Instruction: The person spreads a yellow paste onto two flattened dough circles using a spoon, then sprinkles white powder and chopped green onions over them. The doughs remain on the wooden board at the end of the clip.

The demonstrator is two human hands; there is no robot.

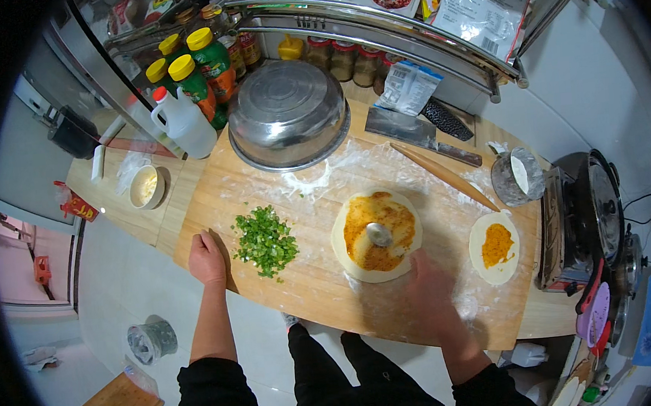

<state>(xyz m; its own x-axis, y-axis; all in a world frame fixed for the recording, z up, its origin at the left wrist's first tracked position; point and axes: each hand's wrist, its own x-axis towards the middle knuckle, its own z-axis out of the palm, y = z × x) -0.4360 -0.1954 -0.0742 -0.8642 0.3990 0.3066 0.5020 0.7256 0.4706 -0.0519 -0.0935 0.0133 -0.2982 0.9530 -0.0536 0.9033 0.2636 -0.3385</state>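
Note:
My right hand [430, 280], blurred, holds a metal spoon [379, 235], whose bowl rests on a round sheet of dough [343, 264]. Orange-brown paste [360, 212] covers much of that sheet, short of its rim. The spoon's handle is mostly lost in blur. At the left edge of a floured wooden board [320, 294], my left hand [206, 258] is curled with its fingertips hidden; nothing shows in it. Chopped green onion [265, 241] lies heaped between my hands. Right of my right hand lies a smaller oval dough piece [479, 260] with paste in its middle.
An upturned steel basin [290, 109] stands at the board's back. Behind the dough lie a tapered rolling pin [442, 175] and a cleaver [402, 127]. A flour container [513, 178] and a stove with a lidded pan [606, 206] are right; a white bowl [147, 187] stands left.

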